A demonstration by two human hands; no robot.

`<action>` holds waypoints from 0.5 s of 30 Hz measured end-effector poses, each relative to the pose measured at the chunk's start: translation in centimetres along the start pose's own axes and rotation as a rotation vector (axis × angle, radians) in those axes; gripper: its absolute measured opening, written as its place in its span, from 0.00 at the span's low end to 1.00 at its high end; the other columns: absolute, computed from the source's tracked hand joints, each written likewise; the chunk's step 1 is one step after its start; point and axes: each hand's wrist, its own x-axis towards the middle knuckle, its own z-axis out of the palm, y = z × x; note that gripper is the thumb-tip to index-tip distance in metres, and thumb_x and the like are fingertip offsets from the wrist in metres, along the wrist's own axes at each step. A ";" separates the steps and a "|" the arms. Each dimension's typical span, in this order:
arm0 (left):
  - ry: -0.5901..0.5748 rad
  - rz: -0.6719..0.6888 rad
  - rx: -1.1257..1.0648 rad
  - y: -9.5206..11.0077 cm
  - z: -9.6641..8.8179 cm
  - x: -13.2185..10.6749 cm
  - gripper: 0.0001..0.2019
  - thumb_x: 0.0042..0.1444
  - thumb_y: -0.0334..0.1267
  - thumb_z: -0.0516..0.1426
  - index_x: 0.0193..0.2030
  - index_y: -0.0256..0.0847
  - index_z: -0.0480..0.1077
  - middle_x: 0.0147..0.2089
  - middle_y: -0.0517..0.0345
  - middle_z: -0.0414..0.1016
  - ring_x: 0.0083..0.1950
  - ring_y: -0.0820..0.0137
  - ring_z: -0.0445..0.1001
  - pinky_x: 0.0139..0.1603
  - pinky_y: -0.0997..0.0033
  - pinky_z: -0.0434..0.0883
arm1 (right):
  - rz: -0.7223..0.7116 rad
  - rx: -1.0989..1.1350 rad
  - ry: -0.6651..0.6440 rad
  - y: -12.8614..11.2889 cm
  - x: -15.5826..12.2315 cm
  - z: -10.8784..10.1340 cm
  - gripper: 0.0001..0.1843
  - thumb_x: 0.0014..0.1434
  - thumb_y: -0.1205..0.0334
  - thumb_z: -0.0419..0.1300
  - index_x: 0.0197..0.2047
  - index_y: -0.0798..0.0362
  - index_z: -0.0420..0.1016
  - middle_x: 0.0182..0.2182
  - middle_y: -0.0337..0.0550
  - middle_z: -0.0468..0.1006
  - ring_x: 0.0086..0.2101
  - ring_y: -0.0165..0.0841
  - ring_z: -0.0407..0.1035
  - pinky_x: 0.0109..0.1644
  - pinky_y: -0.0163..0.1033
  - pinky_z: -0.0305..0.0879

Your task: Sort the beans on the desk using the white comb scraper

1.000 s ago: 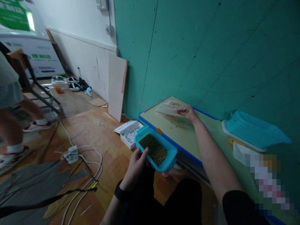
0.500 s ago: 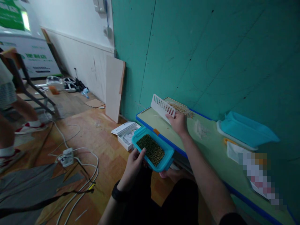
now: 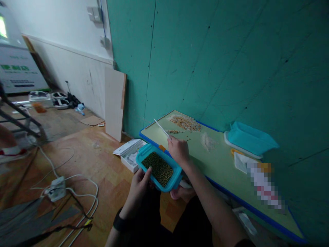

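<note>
My left hand (image 3: 140, 183) grips the near-left rim of a blue plastic container (image 3: 177, 176), thumb over the edge. Dark green and tan beans (image 3: 158, 168) lie in it. The container is held at the front edge of a low pale-green table (image 3: 228, 175) with a blue rim. My right hand (image 3: 179, 150) is closed round the end of a thin white slotted plate (image 3: 161, 128), seen nearly edge-on over the tabletop. A few beans (image 3: 173, 131) lie just beyond the plate. Farther back spreads a pile of tan beans (image 3: 186, 123) mixed with pale powder.
Pale powder (image 3: 208, 141) lies mid-table. A blue bin (image 3: 252, 137) and a white pouch (image 3: 241, 161) sit to the right. An open white box (image 3: 131, 156) stands on the floor behind the container. Cables and a power strip (image 3: 57, 188) lie at left. A person's foot (image 3: 12, 151) shows far left.
My right hand has drawn the white slotted plate toward the container and turned it edge-on. Some beans now lie apart from the pile. The view has swung right.
</note>
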 end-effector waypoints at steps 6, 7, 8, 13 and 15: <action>-0.014 0.007 0.006 -0.4 -0.2 0.2 0.24 0.49 0.60 0.65 0.31 0.40 0.67 0.18 0.66 0.68 0.18 0.73 0.66 0.18 0.76 0.65 | 0.096 -0.032 0.032 3.4 -1.3 -1.3 0.16 0.68 0.62 0.52 0.47 0.53 0.81 0.35 0.51 0.85 0.34 0.37 0.79 0.35 0.36 0.59; -0.007 0.004 0.004 -0.7 -0.3 0.3 0.24 0.49 0.60 0.65 0.31 0.40 0.67 0.17 0.66 0.67 0.17 0.73 0.66 0.18 0.76 0.64 | 0.129 -0.035 0.054 4.3 -1.5 -1.6 0.16 0.68 0.61 0.53 0.44 0.54 0.82 0.34 0.52 0.85 0.33 0.38 0.79 0.35 0.36 0.59; -0.002 0.000 0.000 -1.0 -0.4 0.4 0.24 0.50 0.60 0.65 0.31 0.40 0.68 0.17 0.66 0.67 0.17 0.73 0.66 0.18 0.76 0.64 | 0.172 -0.044 0.083 5.3 -1.6 -1.9 0.16 0.67 0.59 0.53 0.42 0.56 0.82 0.34 0.54 0.84 0.32 0.38 0.78 0.34 0.36 0.59; 0.009 -0.021 -0.029 -1.9 -0.5 0.6 0.23 0.48 0.59 0.66 0.31 0.40 0.69 0.18 0.66 0.67 0.17 0.73 0.66 0.18 0.75 0.65 | 0.399 -0.128 0.192 10.2 -1.6 -3.6 0.18 0.66 0.57 0.55 0.37 0.60 0.82 0.34 0.60 0.84 0.32 0.40 0.77 0.35 0.38 0.59; 0.034 -0.016 -0.043 -2.0 -0.4 0.6 0.23 0.47 0.58 0.67 0.33 0.39 0.71 0.18 0.66 0.67 0.17 0.72 0.66 0.18 0.74 0.65 | 0.443 -0.149 0.173 11.6 -1.4 -3.7 0.17 0.65 0.58 0.56 0.40 0.60 0.82 0.35 0.60 0.84 0.33 0.40 0.77 0.36 0.38 0.60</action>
